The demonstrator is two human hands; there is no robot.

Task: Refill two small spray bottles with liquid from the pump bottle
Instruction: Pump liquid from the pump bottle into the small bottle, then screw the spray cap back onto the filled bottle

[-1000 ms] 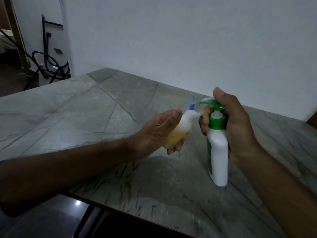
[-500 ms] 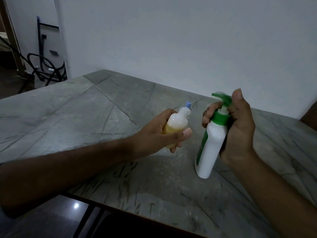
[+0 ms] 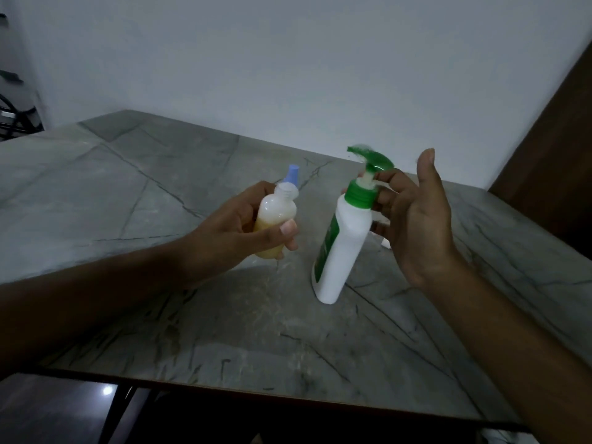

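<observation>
- Now, L hand (image 3: 237,232) is curled round a small spray bottle (image 3: 276,224), thumb across the front low down, fingers behind; bottle is lifted off the surface (image 3: 128,193), roughly upright w/ a slight tilt.
- Small bottle: translucent, neck uncapped, yellowish liquid filling the lower part, cloudy white above it.
- A pale blue tip (image 3: 293,175) shows just behind the bottle's neck; can't tell what it belongs to or whether it touches.
- R hand (image 3: 416,219) is mostly spread, thumb pointing up; fingertips reach the neck of the pump bottle (image 3: 344,248) at its green collar and under the pump head, so a loose steadying touch, not a full wrap.
- Pump bottle: white body, green label down one side, green pump head (image 3: 373,157) w/ spout pointing left; leaning top-right, only its bottom corner resting on the surface.
- The two bottles are near each other but apart, spout not at the small bottle's mouth.
- Surface is grey, marble-veined; plain pale wall (image 3: 288,59) behind.
</observation>
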